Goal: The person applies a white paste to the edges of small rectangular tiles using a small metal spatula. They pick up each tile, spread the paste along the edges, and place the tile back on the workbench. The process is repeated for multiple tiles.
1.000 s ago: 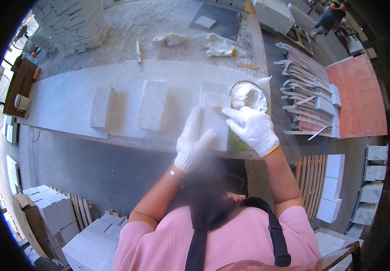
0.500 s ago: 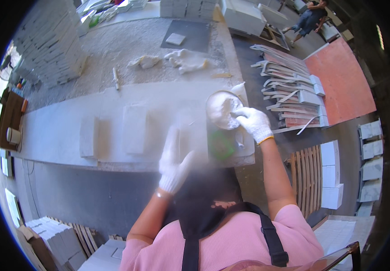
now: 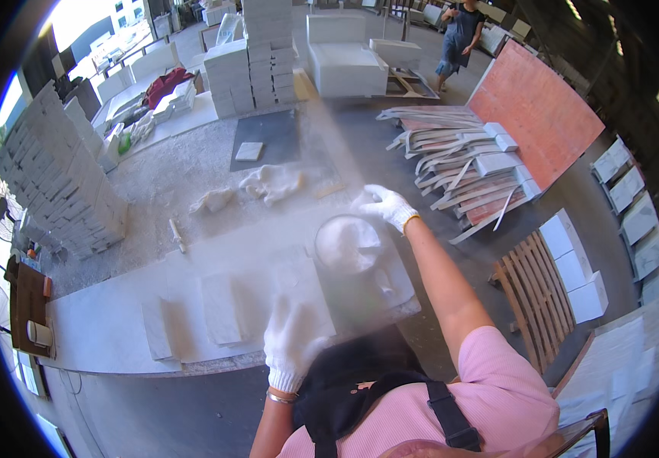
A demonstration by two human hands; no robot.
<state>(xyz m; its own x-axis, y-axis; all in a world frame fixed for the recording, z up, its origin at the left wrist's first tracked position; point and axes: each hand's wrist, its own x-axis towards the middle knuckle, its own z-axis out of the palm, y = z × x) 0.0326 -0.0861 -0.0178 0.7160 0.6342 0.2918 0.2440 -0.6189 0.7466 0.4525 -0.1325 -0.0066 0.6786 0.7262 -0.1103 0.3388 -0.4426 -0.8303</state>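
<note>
My left hand (image 3: 291, 345), in a white knit glove, lies over the near end of a pale stone slab (image 3: 297, 278). Its fingers are stretched out and somewhat blurred. Beyond a round bowl (image 3: 320, 243) of white powder or paste, my right hand (image 3: 390, 208), gloved too, has its fingers drawn together. At their tips is something small and white that I cannot make out. Two more pale slabs, a middle one (image 3: 221, 309) and a left one (image 3: 158, 330), sit apart on the worktable (image 3: 100, 336). A small white object (image 3: 384, 282) lies near the bowl.
Crumpled white cloths (image 3: 272, 183) and a white stick (image 3: 177, 235) lie on the dusty far part of the table. Tall tile stacks (image 3: 62, 168) stand left. To the right are white strips (image 3: 444, 153), a red board (image 3: 539, 114) and a slatted pallet (image 3: 534, 298). A person (image 3: 461, 38) stands far off.
My right hand has left the bowl and moved beyond it. My left hand has come onto the slab's near end. The view has tilted up, showing more of the far room.
</note>
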